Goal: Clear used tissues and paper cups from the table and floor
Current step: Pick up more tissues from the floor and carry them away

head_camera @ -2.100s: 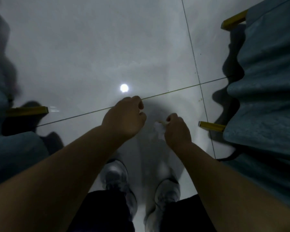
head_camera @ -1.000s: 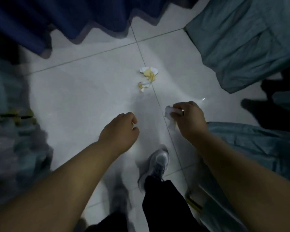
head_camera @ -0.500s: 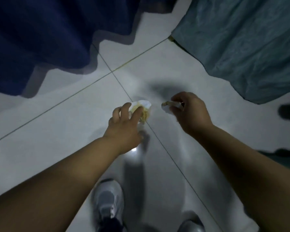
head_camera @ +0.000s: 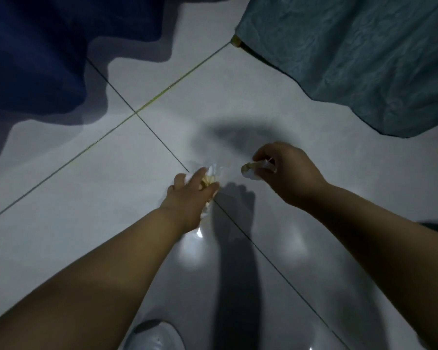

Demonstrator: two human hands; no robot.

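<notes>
A crumpled white tissue with yellow stains (head_camera: pixel 212 175) lies on the glossy grey tiled floor (head_camera: pixel 111 188) near a tile joint. My left hand (head_camera: pixel 189 197) reaches down onto it, and its fingers close around the tissue, hiding most of it. To the right and a little higher, my right hand (head_camera: pixel 283 173) holds a small white tissue scrap (head_camera: pixel 250 171) pinched between its curled fingers and thumb.
A dark blue cloth (head_camera: pixel 43 46) hangs down at the upper left. A teal cloth (head_camera: pixel 359 56) drapes at the upper right, with a yellow furniture leg (head_camera: pixel 237 42) at its corner. My white shoe (head_camera: pixel 153 335) shows at the bottom edge.
I walked from one floor spot to the stained tissue and bent down. My left hand lowered onto that tissue and closed on it. My right hand kept its scrap.
</notes>
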